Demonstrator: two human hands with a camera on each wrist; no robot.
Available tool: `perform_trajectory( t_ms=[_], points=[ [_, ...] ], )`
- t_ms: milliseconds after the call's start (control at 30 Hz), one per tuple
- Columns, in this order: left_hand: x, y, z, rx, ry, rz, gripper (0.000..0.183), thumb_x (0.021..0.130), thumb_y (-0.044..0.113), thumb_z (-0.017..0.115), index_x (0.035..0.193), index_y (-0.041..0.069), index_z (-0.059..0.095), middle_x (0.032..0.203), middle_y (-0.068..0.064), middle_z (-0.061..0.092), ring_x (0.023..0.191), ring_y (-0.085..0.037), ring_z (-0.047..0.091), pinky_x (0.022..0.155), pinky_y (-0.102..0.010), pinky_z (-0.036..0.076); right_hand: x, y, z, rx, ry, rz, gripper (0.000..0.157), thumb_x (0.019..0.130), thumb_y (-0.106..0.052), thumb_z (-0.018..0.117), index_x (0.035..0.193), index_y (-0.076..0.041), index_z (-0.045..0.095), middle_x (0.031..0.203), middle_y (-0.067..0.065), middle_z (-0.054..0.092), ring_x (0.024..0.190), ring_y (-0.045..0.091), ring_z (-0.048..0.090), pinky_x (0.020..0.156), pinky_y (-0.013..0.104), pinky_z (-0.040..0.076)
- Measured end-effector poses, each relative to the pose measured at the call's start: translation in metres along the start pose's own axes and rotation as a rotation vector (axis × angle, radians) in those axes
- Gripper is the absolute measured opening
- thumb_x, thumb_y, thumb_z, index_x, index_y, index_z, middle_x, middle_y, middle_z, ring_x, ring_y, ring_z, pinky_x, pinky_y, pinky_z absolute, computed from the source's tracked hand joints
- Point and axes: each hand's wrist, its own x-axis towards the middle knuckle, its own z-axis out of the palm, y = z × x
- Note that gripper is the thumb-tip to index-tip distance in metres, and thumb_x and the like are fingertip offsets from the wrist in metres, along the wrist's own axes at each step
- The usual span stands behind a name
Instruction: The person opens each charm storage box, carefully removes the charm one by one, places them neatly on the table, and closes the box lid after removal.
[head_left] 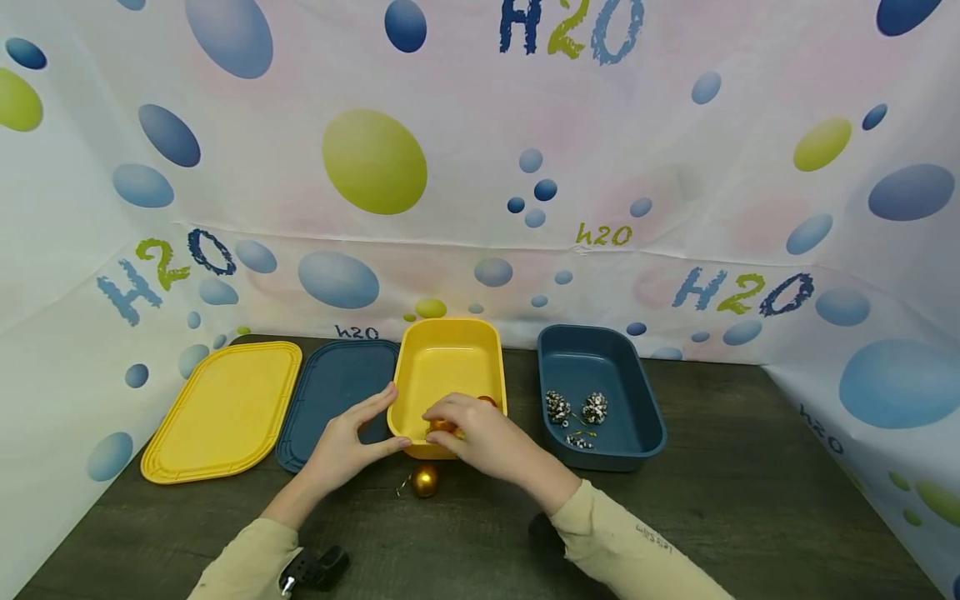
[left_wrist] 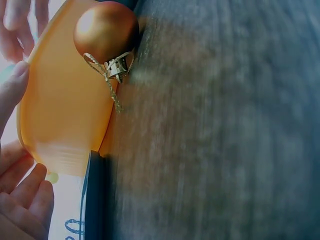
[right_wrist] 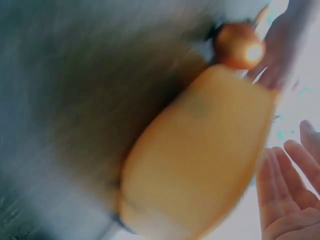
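Observation:
A yellow rectangular box [head_left: 450, 333] stands upright in the middle. My left hand [head_left: 348, 442] rests against its near left corner, thumb along the front rim and fingers spread by the left wall. My right hand [head_left: 487, 433] reaches in from the right, over the near end. Its extended fingers [right_wrist: 285, 185] show above the rim in the right wrist view. Under them is a shiny orange ball ornament [head_left: 442, 426], partly covered; whether they touch it is unclear. Part of a red ball [head_left: 488, 400] shows behind this hand. A gold Christmas ball [left_wrist: 106, 32] with a cord lies before the box.
To the right stands a dark blue box [head_left: 600, 358] with two silvery pine cones [head_left: 595, 408] and a small silvery ornament [head_left: 579, 440]. A yellow lid [head_left: 225, 408] and a blue lid [head_left: 352, 371] lie at the left. A patterned cloth [head_left: 480, 167] hangs behind the dark table [head_left: 735, 500].

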Motion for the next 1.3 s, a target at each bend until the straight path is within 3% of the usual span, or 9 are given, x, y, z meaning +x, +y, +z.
perform_trajectory(
  t_ms=[200,400,733,1000,1300],
  points=[
    [-0.001,-0.001,0.000,-0.007,-0.008,-0.011,0.080,0.078,0.042,0.077,0.144,0.013,0.044,0.149,-0.001,0.036,0.135,-0.029,0.036,0.100,-0.047,0.041,0.016,0.022,0.001,-0.049,-0.089,0.121,0.024,0.090,-0.014,0.068,0.111,-0.002,0.068,0.105,0.009,0.067,0.096,0.021,0.062,0.083,0.029,0.052],
    [-0.001,-0.001,0.001,-0.015,-0.007,-0.010,0.080,0.078,0.042,0.077,0.144,0.014,0.044,0.150,-0.001,0.036,0.135,-0.028,0.035,0.100,-0.047,0.041,0.027,0.027,0.007,-0.097,-0.177,0.217,0.026,0.088,-0.017,0.071,0.110,-0.003,0.070,0.103,0.007,0.069,0.093,0.019,0.062,0.083,0.029,0.051],
    [-0.001,0.000,0.000,-0.020,-0.005,-0.018,0.081,0.077,0.043,0.077,0.144,0.014,0.044,0.150,0.000,0.036,0.136,-0.027,0.035,0.101,-0.046,0.040,0.033,0.031,0.015,-0.079,-0.232,0.247,0.025,0.087,-0.019,0.072,0.107,-0.004,0.072,0.098,0.004,0.070,0.085,0.015,0.061,0.079,0.025,0.051],
    [-0.001,-0.001,0.001,-0.021,0.000,-0.016,0.080,0.077,0.043,0.077,0.144,0.015,0.044,0.150,0.001,0.036,0.135,-0.027,0.035,0.101,-0.046,0.041,0.030,0.029,0.013,-0.053,-0.163,0.246,0.024,0.087,-0.017,0.072,0.108,-0.005,0.071,0.096,0.003,0.067,0.083,0.013,0.058,0.077,0.023,0.050],
    [-0.001,0.000,0.002,-0.021,-0.002,-0.010,0.079,0.078,0.041,0.077,0.144,0.014,0.044,0.150,0.000,0.036,0.135,-0.028,0.036,0.100,-0.047,0.041,0.012,0.015,-0.008,0.046,-0.039,0.186,0.023,0.088,-0.017,0.071,0.108,-0.006,0.071,0.099,0.001,0.067,0.092,0.014,0.060,0.083,0.026,0.051]
  ],
)
